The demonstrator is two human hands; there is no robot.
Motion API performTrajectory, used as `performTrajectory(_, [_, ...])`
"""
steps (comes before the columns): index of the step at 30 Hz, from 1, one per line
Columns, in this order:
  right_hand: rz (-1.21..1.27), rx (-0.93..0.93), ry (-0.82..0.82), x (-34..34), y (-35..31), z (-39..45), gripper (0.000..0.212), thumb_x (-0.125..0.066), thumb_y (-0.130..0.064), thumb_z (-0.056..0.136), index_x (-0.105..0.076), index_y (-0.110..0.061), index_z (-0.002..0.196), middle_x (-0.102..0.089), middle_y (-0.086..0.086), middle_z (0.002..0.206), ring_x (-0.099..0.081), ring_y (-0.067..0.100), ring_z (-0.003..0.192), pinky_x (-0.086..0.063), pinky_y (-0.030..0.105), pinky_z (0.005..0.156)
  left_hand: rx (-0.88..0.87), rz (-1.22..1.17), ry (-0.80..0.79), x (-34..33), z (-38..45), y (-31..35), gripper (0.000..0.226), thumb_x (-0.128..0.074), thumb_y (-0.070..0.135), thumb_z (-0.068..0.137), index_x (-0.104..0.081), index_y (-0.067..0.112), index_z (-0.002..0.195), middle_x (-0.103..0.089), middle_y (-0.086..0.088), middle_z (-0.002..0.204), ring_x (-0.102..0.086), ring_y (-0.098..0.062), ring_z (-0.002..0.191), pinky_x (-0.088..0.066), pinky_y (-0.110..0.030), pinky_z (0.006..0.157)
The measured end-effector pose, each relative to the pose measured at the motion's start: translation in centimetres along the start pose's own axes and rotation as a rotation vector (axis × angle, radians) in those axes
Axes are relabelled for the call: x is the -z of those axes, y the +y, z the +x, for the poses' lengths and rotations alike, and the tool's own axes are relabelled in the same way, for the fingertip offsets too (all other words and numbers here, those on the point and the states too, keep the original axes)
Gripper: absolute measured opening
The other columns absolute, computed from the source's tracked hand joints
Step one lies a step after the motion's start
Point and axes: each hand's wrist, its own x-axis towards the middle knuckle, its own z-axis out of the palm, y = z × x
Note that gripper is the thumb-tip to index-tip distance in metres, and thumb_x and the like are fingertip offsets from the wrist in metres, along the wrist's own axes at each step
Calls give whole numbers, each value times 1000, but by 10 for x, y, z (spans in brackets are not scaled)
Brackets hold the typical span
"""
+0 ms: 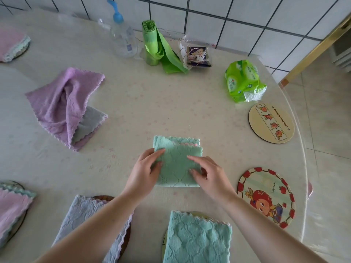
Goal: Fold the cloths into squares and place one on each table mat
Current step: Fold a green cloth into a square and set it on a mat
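Reaching forward from the bottom of the view, both bare forearms meet over a folded green cloth in the middle of the table. The left hand lies at the cloth's left edge, with the fingers on top and the thumb bent near the edge, so it pinches the fold there. The right hand is on the right part of the cloth, its index finger stretched flat and the other fingers curled down, pressing on the fabric. To the right, two round mats, the beige mat and the red-rimmed mat, lie bare. Near the bottom edge, a second green cloth and a grey-blue cloth each cover a mat. A loose purple cloth lies at the left.
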Motion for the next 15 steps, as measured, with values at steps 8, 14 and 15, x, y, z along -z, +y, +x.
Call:
performTrajectory(8, [3,-167,-77,-2,7,11,55,-55,-22,92,-34,-29,142,-25,-4,152,-32,10,135,-32,35,110,134,-33,-35,-6,12,0,47,-49,16,94,-38,14,140,-41,0,138,-44,-19,122,-43,-39,101])
performTrajectory(14, [-20,-203,-91,-4,10,17,56,-54,-25,92,-31,-29,143,-23,-4,153,-36,18,134,-34,37,109,157,106,-28,-4,15,5,51,-52,24,92,-36,17,140,-35,-2,140,-41,-20,122,-40,-33,99])
performTrajectory(15, [-47,-190,-70,-4,9,16,57,-54,-25,92,-30,-30,143,-19,-6,154,-38,19,132,-33,35,110,116,195,4,-3,12,5,52,-52,26,91,-37,16,140,-33,-4,141,-39,-21,123,-38,-36,99])
